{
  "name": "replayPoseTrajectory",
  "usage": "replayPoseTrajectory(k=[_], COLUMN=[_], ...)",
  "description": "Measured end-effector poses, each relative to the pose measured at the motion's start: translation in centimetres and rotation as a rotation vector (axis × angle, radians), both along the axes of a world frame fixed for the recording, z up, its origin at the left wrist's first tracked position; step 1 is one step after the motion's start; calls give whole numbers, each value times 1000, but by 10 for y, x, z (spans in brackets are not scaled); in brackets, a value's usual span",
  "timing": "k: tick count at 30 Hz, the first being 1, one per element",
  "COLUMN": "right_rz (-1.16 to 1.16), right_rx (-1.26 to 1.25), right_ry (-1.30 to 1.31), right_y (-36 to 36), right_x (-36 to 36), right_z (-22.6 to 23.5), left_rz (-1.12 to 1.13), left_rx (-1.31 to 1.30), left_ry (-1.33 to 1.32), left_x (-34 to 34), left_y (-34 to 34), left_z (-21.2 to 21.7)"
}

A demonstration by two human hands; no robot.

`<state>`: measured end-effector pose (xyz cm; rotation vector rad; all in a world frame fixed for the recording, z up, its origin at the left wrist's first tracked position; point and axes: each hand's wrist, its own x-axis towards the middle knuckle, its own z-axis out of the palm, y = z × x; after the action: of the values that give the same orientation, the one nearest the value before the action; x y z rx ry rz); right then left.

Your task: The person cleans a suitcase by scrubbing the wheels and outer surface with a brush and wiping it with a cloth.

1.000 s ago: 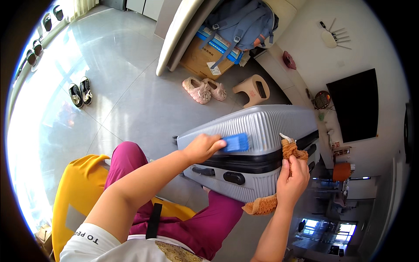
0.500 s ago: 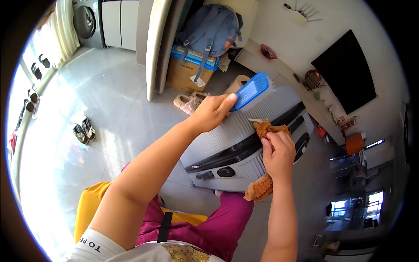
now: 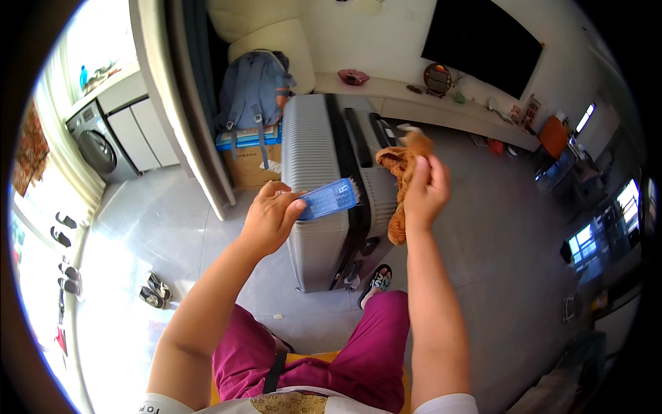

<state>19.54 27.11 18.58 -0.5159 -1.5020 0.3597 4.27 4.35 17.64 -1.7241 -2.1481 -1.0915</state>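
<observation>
My left hand (image 3: 270, 217) is closed around the end of a flat blue plastic brush (image 3: 327, 200) with pale bristles at its far end. The brush lies across the front of a grey ribbed suitcase (image 3: 310, 152), which stands upright before my knees; whether they touch I cannot tell. To the right, my right hand (image 3: 426, 192) pinches a bunched orange-brown textured cloth (image 3: 396, 165). Part of that cloth hangs down beside the suitcase's black-trimmed side, and its upper end is blurred.
Behind the suitcase, a blue-grey backpack (image 3: 252, 90) rests on a cardboard box (image 3: 245, 165). A long low cabinet (image 3: 407, 110) runs beneath a wall television (image 3: 483, 45). Dark shoes (image 3: 155, 290) lie on the floor at left, beyond which stands a washing machine (image 3: 100, 145).
The view has turned, so the suitcase now appears straight ahead. The brush has come lower and levelled out, pointing right. The cloth is still in my right hand, its upper end raised.
</observation>
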Motion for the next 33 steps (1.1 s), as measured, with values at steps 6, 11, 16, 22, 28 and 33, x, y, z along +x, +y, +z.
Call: replayPoseTrajectory(k=[6, 11, 16, 22, 28, 33], right_rz=[401, 454, 50, 8, 309, 176], right_rx=[-969, -1189, -391, -890, -481, -538], right_ry=[954, 828, 89, 188, 322, 530], right_y=[-71, -103, -85, -68, -87, -90], right_x=[55, 17, -18, -47, -35, -60], right_z=[-53, -95, -99, -226, -97, -140], left_rz=[-166, -135, -64, 20, 99, 47], left_rx=[-24, -222, -242, -288, -327, -335], left_ry=[59, -114, -10, -95, -145, -160], left_x=[-13, -2, 11, 2, -5, -6], left_y=[30, 72, 82, 84, 67, 66], left_z=[23, 13, 2, 6, 2, 2])
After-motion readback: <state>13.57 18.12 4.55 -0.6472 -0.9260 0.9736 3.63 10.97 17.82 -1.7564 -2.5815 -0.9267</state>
